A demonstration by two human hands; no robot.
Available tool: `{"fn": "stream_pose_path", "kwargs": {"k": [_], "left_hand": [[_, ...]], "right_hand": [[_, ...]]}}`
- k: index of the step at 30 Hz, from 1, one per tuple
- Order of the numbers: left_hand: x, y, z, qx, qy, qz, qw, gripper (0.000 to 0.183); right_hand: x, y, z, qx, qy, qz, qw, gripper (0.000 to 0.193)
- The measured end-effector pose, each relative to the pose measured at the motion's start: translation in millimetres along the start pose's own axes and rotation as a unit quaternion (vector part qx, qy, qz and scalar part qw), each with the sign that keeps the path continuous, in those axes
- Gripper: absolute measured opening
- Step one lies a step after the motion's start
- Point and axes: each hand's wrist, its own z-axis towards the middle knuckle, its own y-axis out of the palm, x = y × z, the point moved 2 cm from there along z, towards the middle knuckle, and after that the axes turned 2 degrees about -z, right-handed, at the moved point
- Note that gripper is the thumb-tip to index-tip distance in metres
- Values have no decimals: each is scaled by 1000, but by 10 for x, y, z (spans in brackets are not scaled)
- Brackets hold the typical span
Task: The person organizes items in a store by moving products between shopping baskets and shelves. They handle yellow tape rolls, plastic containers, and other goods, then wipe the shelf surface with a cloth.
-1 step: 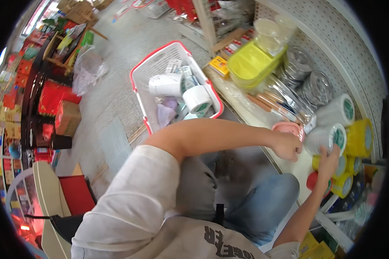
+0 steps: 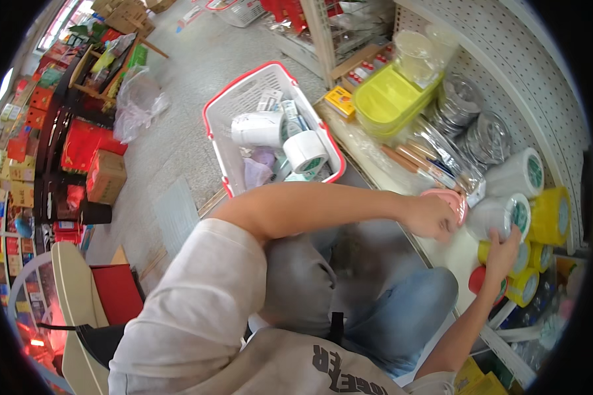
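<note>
My left hand reaches across to the shelf, fingers curled into a loose fist; whatever it may hold is hidden. Just behind it, partly covered, sits a small pink plastic dish. My right hand grips the near end of a roll of clear tape, fingers at its round label side. The roll lies on the shelf beside a similar clear roll behind it. Yellow tape rolls are stacked to the right and below, and a red roll lies near my right wrist.
A white shopping basket with a red rim stands on the floor, holding white rolls and packets. Yellow-green plastic trays, wire coils and wooden-handled tools crowd the shelf against a perforated back panel. A chair stands at left.
The whole view has shifted slightly. My left hand has drawn back a little to the left, while my right hand stays on the clear tape roll.
</note>
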Motion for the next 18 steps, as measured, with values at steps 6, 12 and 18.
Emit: {"fn": "stream_pose_path", "kwargs": {"k": [6,12,18], "left_hand": [[-1605,-1191,-2755,607,-275,-75,742,34],[-2453,-1306,-4190,621,-576,25,531,65],[-2476,-1171,-3935,659,-496,-207,527,57]], "right_hand": [[-740,-684,-243,58,76,94,991,57],[-914,-468,-376,17,14,171,985,47],[-1158,-353,-517,-44,4,225,973,40]]}}
